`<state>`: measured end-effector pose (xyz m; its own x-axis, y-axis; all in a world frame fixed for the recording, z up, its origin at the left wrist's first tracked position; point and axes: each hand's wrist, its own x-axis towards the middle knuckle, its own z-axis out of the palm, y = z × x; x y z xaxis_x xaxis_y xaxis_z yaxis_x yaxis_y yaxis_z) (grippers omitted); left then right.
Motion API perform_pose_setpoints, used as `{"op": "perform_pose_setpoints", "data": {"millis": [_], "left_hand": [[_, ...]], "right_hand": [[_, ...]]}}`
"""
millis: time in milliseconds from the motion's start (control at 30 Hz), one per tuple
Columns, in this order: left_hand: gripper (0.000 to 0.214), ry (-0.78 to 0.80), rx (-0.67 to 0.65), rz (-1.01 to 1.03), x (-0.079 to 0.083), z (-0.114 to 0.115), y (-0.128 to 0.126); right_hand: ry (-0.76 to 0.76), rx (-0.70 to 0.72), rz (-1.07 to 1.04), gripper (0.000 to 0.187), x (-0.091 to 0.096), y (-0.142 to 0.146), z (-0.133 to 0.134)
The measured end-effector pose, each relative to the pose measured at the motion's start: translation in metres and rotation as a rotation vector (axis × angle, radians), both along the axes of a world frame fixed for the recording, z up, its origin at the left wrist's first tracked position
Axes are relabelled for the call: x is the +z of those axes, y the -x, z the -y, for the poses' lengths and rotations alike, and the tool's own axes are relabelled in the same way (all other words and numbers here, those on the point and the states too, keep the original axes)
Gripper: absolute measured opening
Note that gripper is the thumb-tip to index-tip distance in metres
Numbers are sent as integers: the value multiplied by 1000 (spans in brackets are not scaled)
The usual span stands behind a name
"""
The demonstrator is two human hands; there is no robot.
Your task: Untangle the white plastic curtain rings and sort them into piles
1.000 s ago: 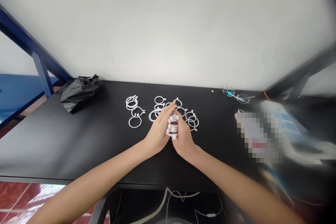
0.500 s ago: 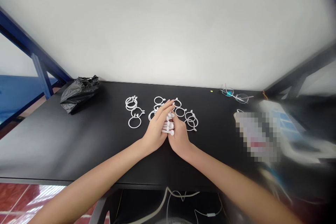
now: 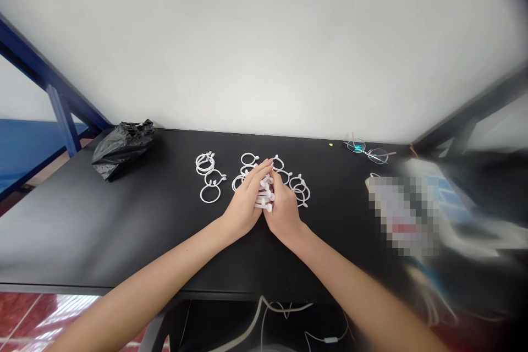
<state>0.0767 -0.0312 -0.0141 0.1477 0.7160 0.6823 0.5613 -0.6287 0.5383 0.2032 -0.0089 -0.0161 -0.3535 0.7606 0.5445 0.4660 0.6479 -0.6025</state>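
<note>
Between my two palms a stack of white plastic rings with small round-tipped tabs [image 3: 264, 198] is pressed together, just above the black table. My left hand [image 3: 245, 203] closes on the stack from the left, my right hand [image 3: 284, 209] from the right, and the fingertips meet at the far end. Much of the stack is hidden by my fingers. More loose white rings lie around: a group to the left [image 3: 210, 193], some behind my hands [image 3: 249, 159], and an overlapping cluster just right of my right hand [image 3: 300, 190].
A crumpled black plastic bag [image 3: 122, 148] lies on the table [image 3: 136, 231] at the far left. Eyeglasses [image 3: 367, 151] rest near the wall at right. A blurred, pixelated flat object [image 3: 402, 214] sits at the right side. Cables [image 3: 284, 308] hang under the front edge.
Both hands stay pressed around the stack; the ring tabs between them have shifted slightly. My right hand has turned a little. The whole view has moved marginally.
</note>
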Motion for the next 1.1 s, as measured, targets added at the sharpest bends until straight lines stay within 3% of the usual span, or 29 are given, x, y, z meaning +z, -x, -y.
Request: {"op": "perform_pose_setpoints", "data": {"millis": [233,600,867,1100], "left_hand": [[62,-7,89,-109,1,-2,5],[66,152,47,113,8,0,7],[53,347,32,311,14,1,5],[69,225,8,162,0,-2,8]], "right_hand": [[184,28,-59,16,-6,0,-2],[153,144,-140,16,0,-9,-7],[375,171,-225,14,-3,-10,-6],[297,140,-214,11,-3,-5,-4]]}}
